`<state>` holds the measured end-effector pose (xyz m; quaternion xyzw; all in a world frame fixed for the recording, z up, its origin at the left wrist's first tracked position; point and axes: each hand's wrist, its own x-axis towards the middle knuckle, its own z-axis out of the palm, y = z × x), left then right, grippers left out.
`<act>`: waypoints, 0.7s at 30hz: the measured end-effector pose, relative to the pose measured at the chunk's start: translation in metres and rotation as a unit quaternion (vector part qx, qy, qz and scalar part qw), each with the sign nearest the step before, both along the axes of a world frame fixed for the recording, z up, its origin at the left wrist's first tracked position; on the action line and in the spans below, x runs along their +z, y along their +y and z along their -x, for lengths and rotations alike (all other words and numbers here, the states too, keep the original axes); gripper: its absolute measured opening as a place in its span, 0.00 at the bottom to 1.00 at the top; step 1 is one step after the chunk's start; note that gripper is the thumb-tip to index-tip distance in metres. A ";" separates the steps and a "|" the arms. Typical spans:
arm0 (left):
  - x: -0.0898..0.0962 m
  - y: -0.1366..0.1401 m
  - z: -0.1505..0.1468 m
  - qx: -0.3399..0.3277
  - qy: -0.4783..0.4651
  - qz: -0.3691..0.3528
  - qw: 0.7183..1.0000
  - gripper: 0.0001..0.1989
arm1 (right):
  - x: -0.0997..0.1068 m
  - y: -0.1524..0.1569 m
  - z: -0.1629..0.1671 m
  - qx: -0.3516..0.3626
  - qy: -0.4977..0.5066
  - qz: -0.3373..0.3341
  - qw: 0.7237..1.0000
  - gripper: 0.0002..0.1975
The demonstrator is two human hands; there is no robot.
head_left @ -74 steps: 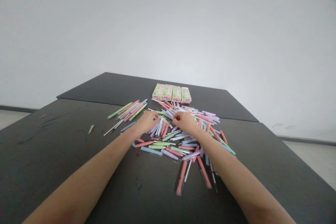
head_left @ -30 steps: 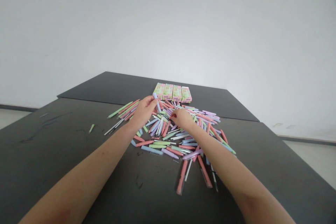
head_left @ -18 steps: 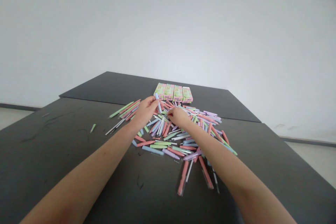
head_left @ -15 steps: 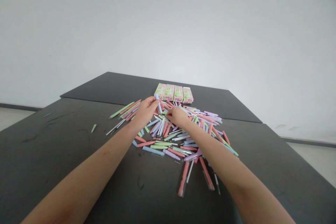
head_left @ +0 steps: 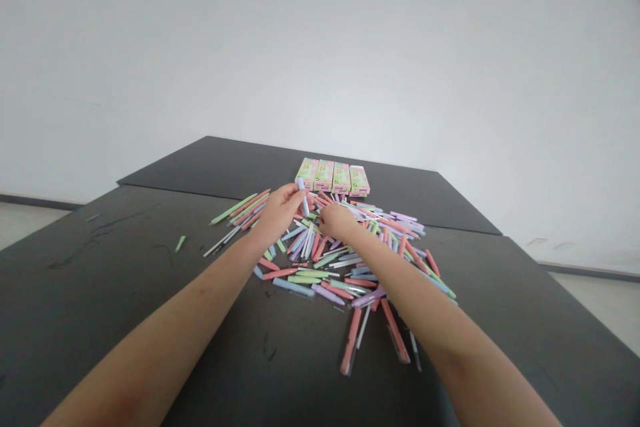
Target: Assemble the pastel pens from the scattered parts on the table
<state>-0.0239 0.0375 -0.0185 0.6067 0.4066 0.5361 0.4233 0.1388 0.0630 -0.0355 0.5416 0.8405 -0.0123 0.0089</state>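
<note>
My left hand is closed around a pale blue pen barrel, gripped between thumb and fingers and tilted nearly upright above the pile. Just to its right, my right hand reaches low into the pile with its fingers pinched together. Whatever those fingertips hold, if anything, is hidden. Beneath and around both hands spreads a loose heap of pen parts in red, green, blue and purple, with slim white sticks like refills among them. A purple pen piece and red pen pieces lie at the near side.
Several green-and-pink boxes stand in a row behind the pile. A bundle of long coloured pieces lies left of my left hand. One small green piece sits apart on the dark table. A pale wall rises behind.
Both hands stay almost in place. My right fingers have dipped slightly and curled in a little more. The blue barrel remains in my left hand.
</note>
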 end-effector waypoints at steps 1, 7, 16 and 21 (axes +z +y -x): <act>0.001 0.000 0.000 -0.003 0.003 0.002 1.000 0.15 | 0.001 0.000 0.000 0.004 -0.004 0.002 1.000 0.13; 0.003 -0.002 -0.001 -0.005 0.001 0.004 1.000 0.16 | 0.000 0.005 -0.002 0.026 -0.005 0.013 1.000 0.13; 0.006 -0.007 0.000 -0.015 0.018 0.003 1.000 0.14 | 0.007 0.005 -0.019 0.026 0.120 0.006 0.992 0.10; 0.008 -0.011 -0.005 -0.052 -0.002 0.008 0.999 0.12 | 0.015 -0.015 -0.037 -0.002 0.539 0.181 0.822 0.13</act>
